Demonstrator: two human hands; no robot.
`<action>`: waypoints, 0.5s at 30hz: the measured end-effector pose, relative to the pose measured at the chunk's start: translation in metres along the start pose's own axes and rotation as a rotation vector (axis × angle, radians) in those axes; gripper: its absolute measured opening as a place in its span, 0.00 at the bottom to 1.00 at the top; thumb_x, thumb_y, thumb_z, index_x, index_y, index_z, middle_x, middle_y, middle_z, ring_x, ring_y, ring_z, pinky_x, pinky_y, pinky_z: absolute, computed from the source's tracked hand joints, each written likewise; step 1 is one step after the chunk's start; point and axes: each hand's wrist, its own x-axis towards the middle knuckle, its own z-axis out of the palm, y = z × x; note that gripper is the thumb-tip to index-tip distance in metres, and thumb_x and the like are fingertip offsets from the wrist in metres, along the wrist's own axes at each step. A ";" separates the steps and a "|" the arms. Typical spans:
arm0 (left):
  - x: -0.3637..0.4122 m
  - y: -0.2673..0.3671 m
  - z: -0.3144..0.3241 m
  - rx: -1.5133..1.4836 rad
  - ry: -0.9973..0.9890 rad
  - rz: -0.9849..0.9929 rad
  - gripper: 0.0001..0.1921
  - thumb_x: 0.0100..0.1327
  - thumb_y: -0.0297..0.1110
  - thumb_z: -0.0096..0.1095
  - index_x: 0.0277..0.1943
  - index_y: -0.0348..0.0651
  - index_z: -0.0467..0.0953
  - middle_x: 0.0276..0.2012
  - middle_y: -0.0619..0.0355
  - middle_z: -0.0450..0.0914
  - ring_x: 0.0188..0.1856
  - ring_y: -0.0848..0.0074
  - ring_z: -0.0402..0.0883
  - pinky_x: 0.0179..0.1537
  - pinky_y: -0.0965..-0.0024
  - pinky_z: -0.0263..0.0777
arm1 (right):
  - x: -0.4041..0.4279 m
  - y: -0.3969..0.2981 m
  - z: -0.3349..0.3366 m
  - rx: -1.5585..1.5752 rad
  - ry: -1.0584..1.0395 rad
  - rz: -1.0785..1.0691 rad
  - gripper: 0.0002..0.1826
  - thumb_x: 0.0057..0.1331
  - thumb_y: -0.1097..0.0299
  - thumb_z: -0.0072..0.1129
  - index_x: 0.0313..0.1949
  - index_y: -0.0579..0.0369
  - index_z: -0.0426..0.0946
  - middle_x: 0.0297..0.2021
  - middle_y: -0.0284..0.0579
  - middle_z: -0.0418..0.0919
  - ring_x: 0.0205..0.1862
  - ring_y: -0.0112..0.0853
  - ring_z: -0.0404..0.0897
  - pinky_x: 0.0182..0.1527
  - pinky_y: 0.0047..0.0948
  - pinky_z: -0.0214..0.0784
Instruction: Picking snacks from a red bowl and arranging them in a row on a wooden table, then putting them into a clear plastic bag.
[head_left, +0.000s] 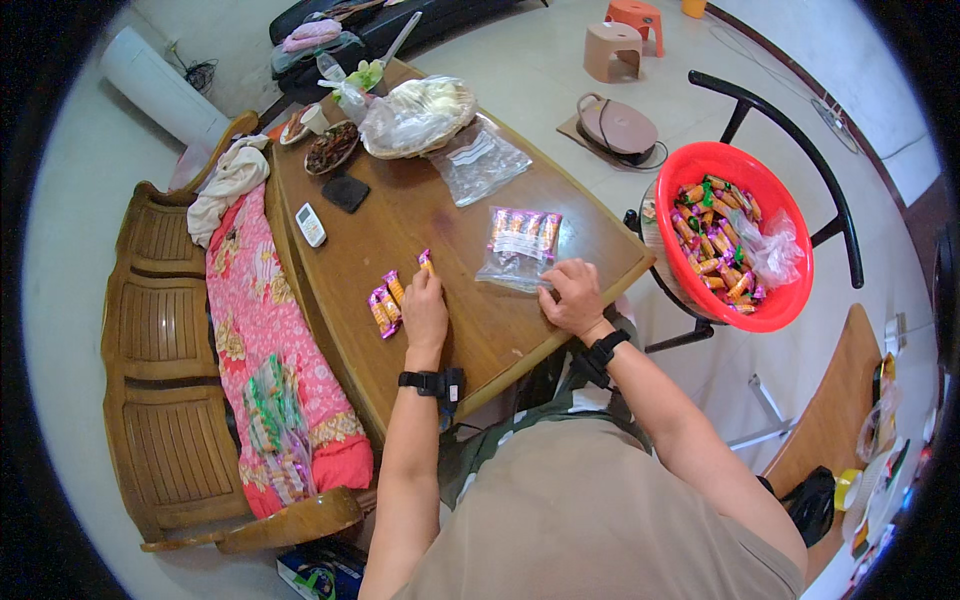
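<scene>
On the wooden table (480, 315), my left hand (425, 311) has its fingers on a purple-and-orange wrapped snack (426, 259). A few more wrapped snacks (385, 306) lie side by side just left of that hand. To the right, a clear plastic zip bag (514, 274) lies flat, with a row of wrapped snacks (526, 226) inside its far end. My right hand (576, 298) pinches the near right corner of this bag, at the edge closest to me. Black straps with small devices are on both wrists.
A red plastic basin (802, 292) of wrapped snacks stands on a black-framed chair (847, 225) at right. Farther up the table are another clear bag (480, 169), a covered basket (420, 112), dishes (331, 148) and a white remote (310, 225). Filled bags (274, 409) lie on the wooden bench (169, 322).
</scene>
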 end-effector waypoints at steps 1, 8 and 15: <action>-0.003 0.001 0.000 -0.098 0.026 -0.007 0.03 0.55 0.25 0.57 0.33 0.38 0.76 0.47 0.51 0.77 0.43 0.58 0.76 0.43 0.59 0.70 | 0.000 0.001 0.001 -0.002 0.001 0.002 0.08 0.51 0.67 0.62 0.32 0.50 0.76 0.33 0.38 0.73 0.40 0.36 0.72 0.45 0.36 0.60; -0.023 0.012 -0.018 -0.591 0.115 -0.224 0.06 0.56 0.21 0.60 0.37 0.38 0.78 0.43 0.52 0.78 0.44 0.59 0.78 0.47 0.64 0.72 | -0.001 0.004 0.004 -0.005 -0.019 0.004 0.06 0.53 0.70 0.60 0.30 0.50 0.74 0.30 0.38 0.72 0.38 0.35 0.73 0.42 0.35 0.60; -0.048 0.054 -0.058 -0.544 0.139 0.159 0.07 0.53 0.22 0.62 0.36 0.40 0.79 0.40 0.52 0.80 0.44 0.61 0.79 0.44 0.65 0.73 | -0.001 0.003 0.004 0.061 -0.009 0.000 0.05 0.55 0.71 0.58 0.32 0.51 0.74 0.30 0.39 0.74 0.35 0.37 0.74 0.38 0.35 0.63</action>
